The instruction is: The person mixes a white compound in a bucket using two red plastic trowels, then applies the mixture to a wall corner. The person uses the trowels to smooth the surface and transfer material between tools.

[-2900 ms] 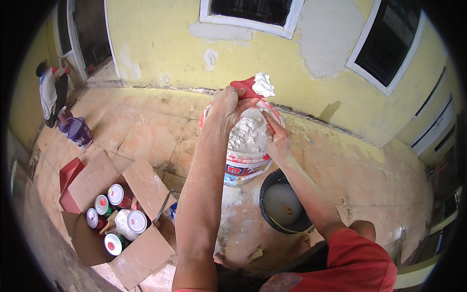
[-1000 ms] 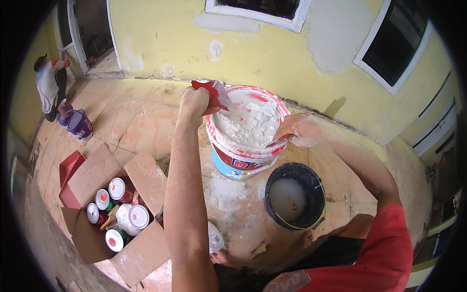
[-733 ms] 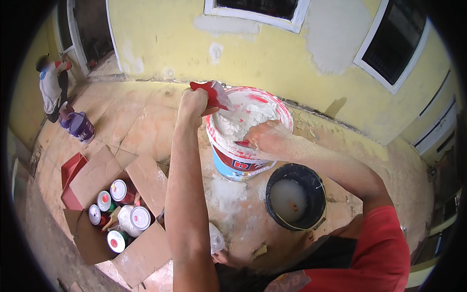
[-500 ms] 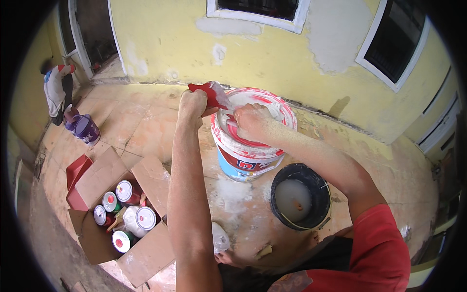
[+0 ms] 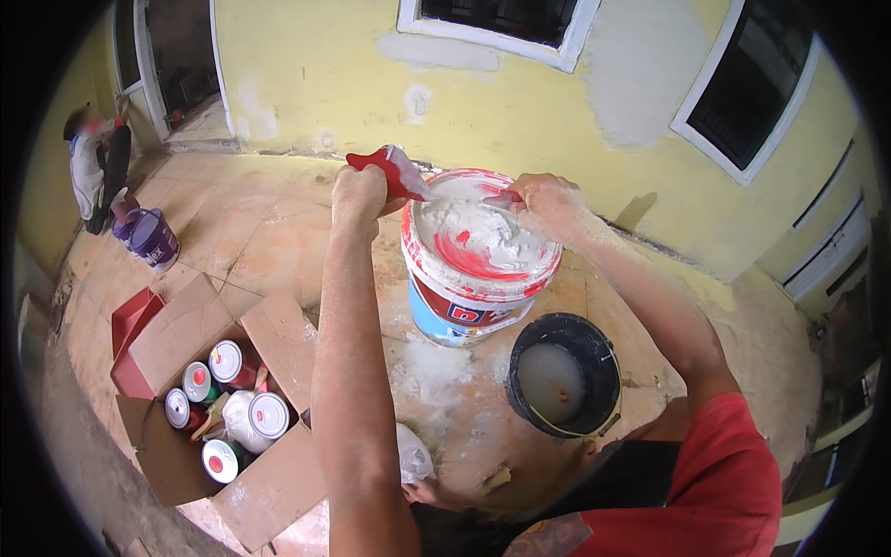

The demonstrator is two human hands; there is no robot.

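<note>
Black bucket (image 5: pixel 601 367) of cloudy water stands nearest, by the wearer's bent R knee; a leg shift could poss. knock it & spill, making the tiles slick. Open cardboard box (image 5: pixel 278 339) w/ lidded cans (image 5: pixel 269 415) sits on the L; prob. safe unless a foot swings into it. Just beyond, the white bucket (image 5: pixel 425 306) of thick white paste (image 5: pixel 478 227) stands upright on the floor, centre, in front of the wearer. Risk there: an overloaded blade might drip over the smeared rim, b/c the paste looks soft & lumpy; hard scraping on one side might also rock the bucket.

Pose, near to far: L forearm runs almost straight up from the lower edge; L hand (image 5: pixel 359 197) is closed round a red spreader (image 5: pixel 394 170), tilted, its paste-coated edge at the rim's L side. R arm comes out of a red sleeve, elbow bent outward, angling up & in; R hand (image 5: pixel 549 206) grips a red scraper (image 5: pixel 501 198) over the far R part of the opening. Can't tell if its blade touches paste.

Farther: patched yellow wall (image 5: pixel 325 74); co-worker (image 5: pixel 90 181) low down at far L, near a purple pail (image 5: pixel 153 241).
</note>
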